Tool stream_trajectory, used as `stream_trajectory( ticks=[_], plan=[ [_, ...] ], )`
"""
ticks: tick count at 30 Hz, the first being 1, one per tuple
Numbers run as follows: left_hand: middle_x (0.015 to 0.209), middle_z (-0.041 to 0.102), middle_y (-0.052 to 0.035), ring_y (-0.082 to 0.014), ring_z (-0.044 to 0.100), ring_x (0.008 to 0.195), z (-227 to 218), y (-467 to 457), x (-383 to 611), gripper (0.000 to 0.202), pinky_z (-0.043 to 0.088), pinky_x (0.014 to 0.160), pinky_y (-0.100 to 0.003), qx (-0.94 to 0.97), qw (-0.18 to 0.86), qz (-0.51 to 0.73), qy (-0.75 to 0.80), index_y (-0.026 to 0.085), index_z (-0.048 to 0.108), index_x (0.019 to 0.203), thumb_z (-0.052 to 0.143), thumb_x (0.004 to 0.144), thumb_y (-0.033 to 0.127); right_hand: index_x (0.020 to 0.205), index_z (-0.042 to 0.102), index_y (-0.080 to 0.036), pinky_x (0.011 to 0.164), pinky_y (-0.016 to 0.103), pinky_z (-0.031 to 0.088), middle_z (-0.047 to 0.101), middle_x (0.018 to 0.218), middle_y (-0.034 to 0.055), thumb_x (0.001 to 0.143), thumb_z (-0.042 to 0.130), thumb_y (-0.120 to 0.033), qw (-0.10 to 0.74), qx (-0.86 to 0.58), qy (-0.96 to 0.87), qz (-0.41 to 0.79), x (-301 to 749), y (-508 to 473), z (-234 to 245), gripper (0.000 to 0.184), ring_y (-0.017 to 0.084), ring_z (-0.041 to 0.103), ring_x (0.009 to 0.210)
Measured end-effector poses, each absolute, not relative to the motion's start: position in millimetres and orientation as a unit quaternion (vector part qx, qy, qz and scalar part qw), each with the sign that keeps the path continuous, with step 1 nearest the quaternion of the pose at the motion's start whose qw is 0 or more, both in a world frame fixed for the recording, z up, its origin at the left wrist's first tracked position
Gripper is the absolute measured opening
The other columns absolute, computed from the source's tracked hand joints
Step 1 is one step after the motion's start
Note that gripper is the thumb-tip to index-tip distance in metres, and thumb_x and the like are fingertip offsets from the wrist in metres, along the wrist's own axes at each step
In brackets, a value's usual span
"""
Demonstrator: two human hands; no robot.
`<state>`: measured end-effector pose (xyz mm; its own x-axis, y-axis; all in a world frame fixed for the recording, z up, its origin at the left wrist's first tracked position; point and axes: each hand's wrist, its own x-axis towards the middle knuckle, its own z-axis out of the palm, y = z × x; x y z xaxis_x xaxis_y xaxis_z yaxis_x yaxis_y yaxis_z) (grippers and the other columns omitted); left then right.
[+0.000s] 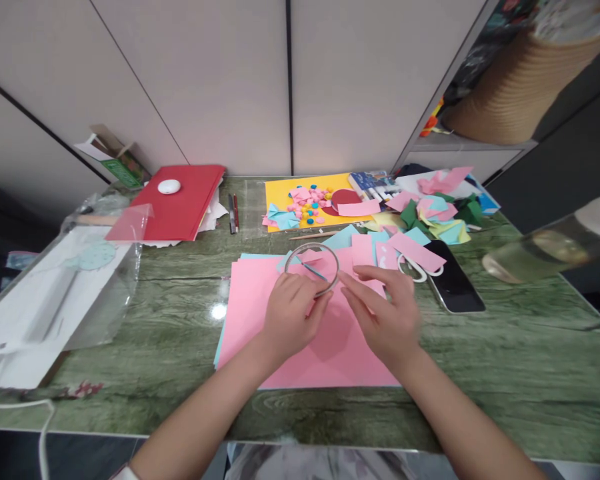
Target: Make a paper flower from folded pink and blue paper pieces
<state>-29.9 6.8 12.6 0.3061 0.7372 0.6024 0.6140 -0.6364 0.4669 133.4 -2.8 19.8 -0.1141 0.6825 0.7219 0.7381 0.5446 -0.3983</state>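
My left hand (291, 315) is closed, pinching the near rim of a thin metal ring (312, 267) that stands tilted over a stack of pink paper sheets (260, 320). A thin blue-tipped stick or pen crosses inside the ring. My right hand (384, 308) hovers just right of the ring, fingers spread and pointing left, its fingertip touching the ring's right edge. Both hands rest over the pink paper.
Green wood-grain table (170, 313). Black phone (453, 283) and white scissors handles (417, 268) to the right. Scraps of coloured paper (430, 217), yellow sheet with pom-poms (305, 200), red folder (180, 200), pens (234, 213), clear plastic bag (80, 280) left, glass bottle (545, 247) right.
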Motion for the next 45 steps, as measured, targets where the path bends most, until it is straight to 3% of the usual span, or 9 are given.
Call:
stream_trajectory(
  ticks=[3,6,13,20,23,26,31,38,45],
  plan=[
    [0.068,0.062,-0.0037,-0.0152,0.053,0.065,11.9,7.3,-30.0,0.009,0.036,0.064,-0.03,0.813,0.039,0.399,0.423,0.016,0.059,0.085,0.052,0.081,0.019,0.099,0.063,-0.033,0.076,0.036,0.034,0.065,0.093,0.0018,0.074,0.064,-0.016,0.417,-0.479,-0.761,-0.136,134.7,-2.8,17.5,0.03,0.018,0.057,0.084],
    [0.066,0.061,-0.0033,-0.0152,0.052,0.064,12.2,8.1,-29.7,0.008,0.035,0.063,-0.03,0.823,-0.008,0.381,0.42,0.015,0.058,0.083,0.052,0.081,0.019,0.088,0.065,-0.03,0.077,0.036,0.032,0.067,0.088,0.0006,0.073,0.066,-0.02,0.41,-0.482,-0.757,-0.162,133.5,-2.9,15.5,0.018,0.018,0.055,0.084],
    [0.06,0.058,-0.0007,-0.0155,0.05,0.06,8.2,11.7,-32.1,0.006,0.034,0.06,-0.031,0.844,-0.135,0.362,0.372,0.015,0.057,0.083,0.056,0.077,0.015,0.076,0.061,-0.023,0.079,0.037,0.035,0.06,0.096,0.0037,0.074,0.062,-0.021,0.414,-0.513,-0.752,-0.015,128.3,-1.6,19.3,0.002,0.02,0.051,0.092],
    [0.061,0.06,-0.0013,-0.0151,0.049,0.06,9.6,-0.3,-31.6,0.011,0.038,0.063,-0.031,0.824,-0.103,0.466,0.306,0.017,0.053,0.085,0.056,0.076,0.013,0.073,0.058,-0.021,0.083,0.042,0.037,0.054,0.097,0.0055,0.074,0.059,-0.02,0.446,-0.558,-0.696,0.077,130.1,4.9,11.7,0.001,0.022,0.049,0.095],
    [0.062,0.059,-0.0011,-0.0157,0.05,0.062,9.9,4.0,-34.5,0.012,0.039,0.066,-0.032,0.807,-0.072,0.494,0.315,0.018,0.054,0.087,0.055,0.076,0.014,0.075,0.06,-0.021,0.079,0.038,0.04,0.054,0.096,0.0054,0.079,0.055,-0.028,0.47,-0.587,-0.638,0.166,143.2,18.1,6.3,0.009,0.021,0.051,0.095],
    [0.067,0.059,-0.0026,-0.0167,0.052,0.067,4.5,26.6,-48.8,0.003,0.037,0.066,-0.031,0.766,-0.038,0.472,0.435,0.019,0.056,0.081,0.054,0.079,0.018,0.09,0.06,-0.023,0.073,0.034,0.043,0.055,0.101,0.0052,0.08,0.053,-0.031,0.486,-0.57,-0.619,0.235,146.9,22.4,6.8,0.015,0.02,0.053,0.095],
    [0.081,0.065,-0.0036,-0.0185,0.057,0.077,-14.1,67.4,-82.3,0.012,0.039,0.073,-0.031,0.69,0.057,0.409,0.595,0.018,0.059,0.084,0.05,0.083,0.025,0.123,0.04,-0.026,0.085,0.041,0.039,0.055,0.11,0.0062,0.071,0.065,-0.03,0.406,-0.531,-0.712,0.215,126.0,11.5,1.8,0.058,0.022,0.051,0.1],
    [0.094,0.062,-0.0082,-0.0223,0.053,0.093,-37.0,72.6,-81.3,0.022,0.041,0.084,-0.036,0.765,0.057,0.266,0.584,0.018,0.066,0.09,0.046,0.081,0.015,0.129,0.034,-0.024,0.086,0.044,0.036,0.063,0.079,0.0,0.077,0.056,-0.022,0.402,-0.571,-0.694,0.171,119.9,21.0,-24.0,0.056,0.022,0.055,0.086],
    [0.111,0.055,-0.0091,-0.0237,0.046,0.106,-36.1,68.1,-76.8,0.033,0.039,0.091,-0.039,0.778,0.017,0.241,0.58,0.019,0.064,0.1,0.042,0.078,0.006,0.133,0.031,-0.022,0.084,0.044,0.039,0.057,0.103,0.0082,0.076,0.057,-0.028,0.428,-0.581,-0.68,0.133,118.8,36.1,-25.6,0.063,0.024,0.052,0.095]
  ],
)
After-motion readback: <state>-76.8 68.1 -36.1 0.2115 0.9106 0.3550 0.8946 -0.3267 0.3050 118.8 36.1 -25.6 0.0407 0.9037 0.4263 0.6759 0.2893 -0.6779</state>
